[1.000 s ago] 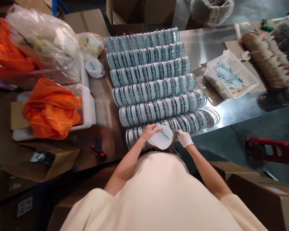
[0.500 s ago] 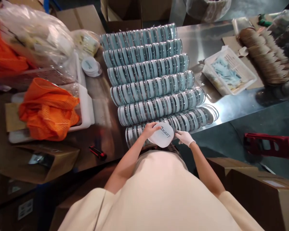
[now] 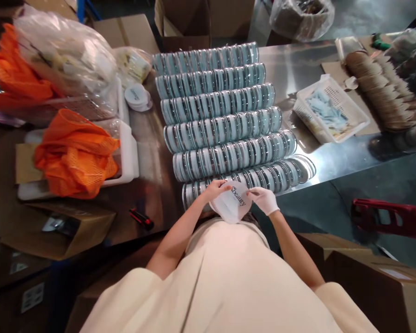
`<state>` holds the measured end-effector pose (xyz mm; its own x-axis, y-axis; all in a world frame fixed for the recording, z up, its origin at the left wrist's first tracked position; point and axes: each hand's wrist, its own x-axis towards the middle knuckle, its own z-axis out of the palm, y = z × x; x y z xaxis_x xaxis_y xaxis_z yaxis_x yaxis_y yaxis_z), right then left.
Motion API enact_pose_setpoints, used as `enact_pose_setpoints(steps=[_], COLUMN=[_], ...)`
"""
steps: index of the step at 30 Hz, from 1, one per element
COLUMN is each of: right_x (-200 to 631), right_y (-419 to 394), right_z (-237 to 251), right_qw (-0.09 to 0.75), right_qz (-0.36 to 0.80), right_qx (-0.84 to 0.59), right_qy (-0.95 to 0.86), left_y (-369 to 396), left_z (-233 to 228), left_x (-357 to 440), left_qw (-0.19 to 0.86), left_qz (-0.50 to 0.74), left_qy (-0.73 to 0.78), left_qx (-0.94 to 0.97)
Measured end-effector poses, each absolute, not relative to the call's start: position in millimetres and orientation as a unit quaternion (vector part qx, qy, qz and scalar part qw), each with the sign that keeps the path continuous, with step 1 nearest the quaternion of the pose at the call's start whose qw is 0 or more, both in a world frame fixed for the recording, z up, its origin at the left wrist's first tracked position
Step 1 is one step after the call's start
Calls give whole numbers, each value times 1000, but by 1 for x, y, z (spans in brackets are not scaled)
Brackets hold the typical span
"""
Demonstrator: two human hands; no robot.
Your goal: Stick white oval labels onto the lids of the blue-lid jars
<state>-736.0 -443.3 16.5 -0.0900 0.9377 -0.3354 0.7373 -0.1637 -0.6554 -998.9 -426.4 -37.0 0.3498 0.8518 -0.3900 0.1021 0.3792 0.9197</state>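
Observation:
A thin white disc [image 3: 231, 206] printed with "beauty" in dark letters hangs in front of my body; whether it is one sheet or several together I cannot tell. My left hand [image 3: 216, 190] grips its upper left edge, thumb on the printed face. On the other side my right hand [image 3: 264, 200], in a white glove, pinches the upper right edge. Just beyond both hands lies the nearest row of round, clear-rimmed containers [image 3: 273, 177], packed on edge. Several more such rows [image 3: 225, 155] run parallel behind it on the metal table [image 3: 152, 171].
White discs with similar print [image 3: 137, 96] lie left of the rows. A red and black utility knife [image 3: 141, 219] rests near the table's front edge. Orange mesh [image 3: 76, 155] fills a white crate at left. At right stand a white basket [image 3: 350, 127] of pale blue pieces and stacked brown cups [image 3: 381, 88].
My right hand has moved left and now pinches the disc's edge. The disc has tipped, its lower edge dropping toward my body. The whole view has shifted slightly.

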Motion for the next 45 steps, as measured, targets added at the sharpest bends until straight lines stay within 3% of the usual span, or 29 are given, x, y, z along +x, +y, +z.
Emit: enact_pose_setpoints(steps=[5,11,15,20,24,26,30,32,36,41,45], right_x=[-706,-723,-756,-768,-772,-780,-786,-778,-763,-780,-783], right_y=[-453,-456,-434,-406,-398,-404,-427,-436,-441,-446,-443], right_z=[41,74,93,99,61,29,-27,-37,-21,16,32], right_qw=[216,24,-84,-149,-180,-153,7,43,-6,43,74], right_qz=[239,143,152,173,194,205,219,292,462,303,362], right_qx=[-701,-677,-661,-661,-655,-653,-683,-702,-668,-708,-652], right_qy=[-637,-722,-730,-714,-708,-713,-696,-648,-583,-637,-662], left_y=[-450,-467,-463,-460,-462,-463,-462,-462,-459,-452,-457], left_z=[-26,-29,-34,-40,-41,-40,-39,-40,-41,-40,-36], left_x=[-1034,-1051,-1047,-1043,-1041,-1040,-1038,-1038,-1039,-1039,-1043], left_qw=[699,705,679,677,691,700,702,698,686,669,688], left_qz=[246,298,336,375,378,378,380,378,369,352,319], left_qy=[459,493,517,514,502,497,496,496,507,514,513], left_qx=[489,414,399,370,357,346,343,353,370,405,402])
